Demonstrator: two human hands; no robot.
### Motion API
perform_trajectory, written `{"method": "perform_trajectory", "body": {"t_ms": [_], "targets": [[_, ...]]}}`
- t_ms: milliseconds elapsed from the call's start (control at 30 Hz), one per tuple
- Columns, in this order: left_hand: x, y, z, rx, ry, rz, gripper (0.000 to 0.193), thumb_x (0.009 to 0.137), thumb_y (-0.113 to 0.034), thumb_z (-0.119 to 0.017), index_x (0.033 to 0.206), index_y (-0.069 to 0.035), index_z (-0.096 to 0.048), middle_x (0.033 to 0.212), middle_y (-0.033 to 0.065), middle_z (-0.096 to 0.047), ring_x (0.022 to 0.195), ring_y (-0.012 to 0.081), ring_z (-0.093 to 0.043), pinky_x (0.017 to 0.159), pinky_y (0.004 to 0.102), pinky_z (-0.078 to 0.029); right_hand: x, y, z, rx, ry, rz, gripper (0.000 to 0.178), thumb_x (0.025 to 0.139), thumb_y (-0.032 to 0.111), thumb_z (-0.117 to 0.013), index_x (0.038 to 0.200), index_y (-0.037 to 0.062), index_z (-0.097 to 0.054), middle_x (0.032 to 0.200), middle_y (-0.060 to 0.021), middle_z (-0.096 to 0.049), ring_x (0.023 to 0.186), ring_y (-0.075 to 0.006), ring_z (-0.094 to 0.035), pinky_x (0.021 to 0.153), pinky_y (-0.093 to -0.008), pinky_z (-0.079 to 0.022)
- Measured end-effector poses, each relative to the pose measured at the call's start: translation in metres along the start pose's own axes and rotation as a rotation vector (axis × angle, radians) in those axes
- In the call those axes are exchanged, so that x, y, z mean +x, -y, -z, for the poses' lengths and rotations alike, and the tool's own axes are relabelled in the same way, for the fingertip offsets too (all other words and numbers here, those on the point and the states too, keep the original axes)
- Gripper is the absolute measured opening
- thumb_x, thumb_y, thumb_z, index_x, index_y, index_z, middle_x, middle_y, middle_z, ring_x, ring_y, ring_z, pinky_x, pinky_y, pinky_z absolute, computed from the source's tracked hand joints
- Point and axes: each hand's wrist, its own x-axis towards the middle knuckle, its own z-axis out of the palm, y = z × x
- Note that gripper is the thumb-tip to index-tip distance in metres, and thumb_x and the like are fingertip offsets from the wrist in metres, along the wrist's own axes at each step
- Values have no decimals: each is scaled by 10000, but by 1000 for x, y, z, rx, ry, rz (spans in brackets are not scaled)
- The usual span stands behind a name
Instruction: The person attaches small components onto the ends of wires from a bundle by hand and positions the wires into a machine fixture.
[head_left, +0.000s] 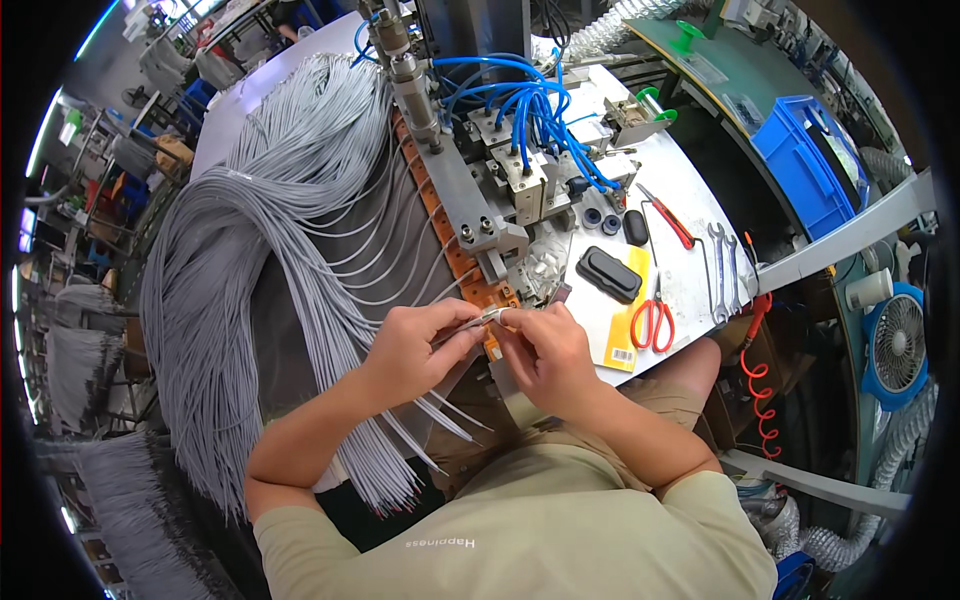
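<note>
In front of the machine's near end, my left hand (422, 345) pinches a grey cable (470, 325) between thumb and fingers. My right hand (550, 352) is closed on a small whitish piece (495, 314) at the cable's end, and the fingertips of both hands almost meet there. Fingers partly cover that piece, so its exact kind is hard to make out. Just beyond my hands is an orange rail (440, 215) with several grey cables laid across it. A large bundle of grey cables (215, 250) spreads over the table on the left, its cut ends hanging near my left forearm.
A metal machine (520, 180) with blue air tubes (540, 100) stands straight ahead. On the white table to the right lie a black case (610, 275), red-handled scissors (653, 322), a yellow card (615, 345) and wrenches (718, 265). A red coiled hose (760, 400) hangs beside the table.
</note>
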Motion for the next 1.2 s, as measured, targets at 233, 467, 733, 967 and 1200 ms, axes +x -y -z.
{"method": "perform_trajectory", "body": {"t_ms": [233, 467, 733, 967, 1200], "targets": [[-1, -4, 6, 8, 6, 32, 133, 909, -18, -649, 1028, 41, -655, 812, 73, -696, 681, 95, -661, 642, 236, -521, 1, 5, 0, 59, 54, -98, 190, 830, 29, -716, 997, 40, -625, 718, -52, -647, 572, -208, -554, 619, -342, -370], [-3, 2, 3, 57, 22, -92, 108, 920, -31, -617, 1003, 28, -654, 779, 72, -691, 678, 103, -667, 639, 241, -521, 7, 8, 8, 198, 232, -315, 164, 851, 48, -719, 962, 17, -602, 723, -79, -624, 627, -196, -508, 625, -326, -375], [-1, -4, 5, -146, 120, 80, 98, 923, -40, -603, 986, 6, -663, 794, 79, -695, 682, 143, -674, 645, 257, -525, 13, -8, 11, 39, 139, 92, 170, 842, 44, -708, 937, 38, -567, 718, -89, -571, 708, -252, -514, 632, -354, -388], [0, -6, 2, 299, -194, -423, 125, 895, -59, -663, 998, 8, -689, 805, 109, -696, 667, 220, -661, 628, 292, -514, 8, -31, 1, -99, 55, -32, 137, 875, 61, -691, 906, 48, -558, 686, -46, -554, 607, -185, -489, 584, -324, -389], [-3, -2, 7, 127, 139, -118, 206, 874, -59, -682, 1073, -11, -704, 901, 128, -701, 747, 259, -672, 671, 328, -529, 3, -52, -4, 562, 91, -742, 147, 971, 149, -627, 895, 45, -556, 667, 61, -507, 586, -8, -426, 507, -214, -323]]}}
